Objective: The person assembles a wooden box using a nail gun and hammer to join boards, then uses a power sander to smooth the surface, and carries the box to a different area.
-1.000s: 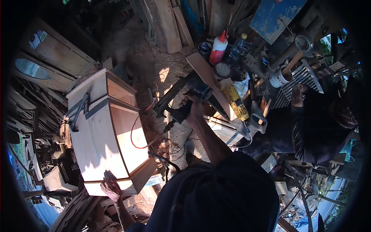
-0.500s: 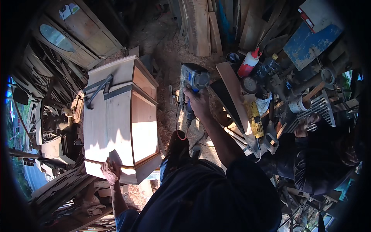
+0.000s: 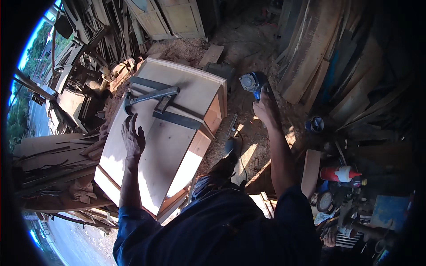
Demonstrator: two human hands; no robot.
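A pale wooden cabinet (image 3: 162,146) lies on its side to my left, with open compartments facing right. My left hand (image 3: 133,138) is over its upper panel, fingers spread and holding nothing; whether the palm touches the wood I cannot tell. Just beyond the fingertips is a hammer (image 3: 154,95), its head toward the left edge. Dark flat bars (image 3: 177,119) lie across the panel beside the hammer. My right hand (image 3: 266,106) grips a blue and black nail gun (image 3: 249,83), held up right of the cabinet. My fingers and forearm hide much of the tool.
Tall rough boards (image 3: 313,48) lean at the far right. A red and white bottle (image 3: 339,174) lies among tools at the right, where another person's hand (image 3: 330,237) shows. Scrap wood (image 3: 57,155) is piled at the left. Cabinet doors (image 3: 177,17) stand at the back.
My view has turned, shifting the cabinet rightward in the picture. My left hand has moved from the cabinet's near end up to beside the hammer. The nail gun remains in my right hand, farther out.
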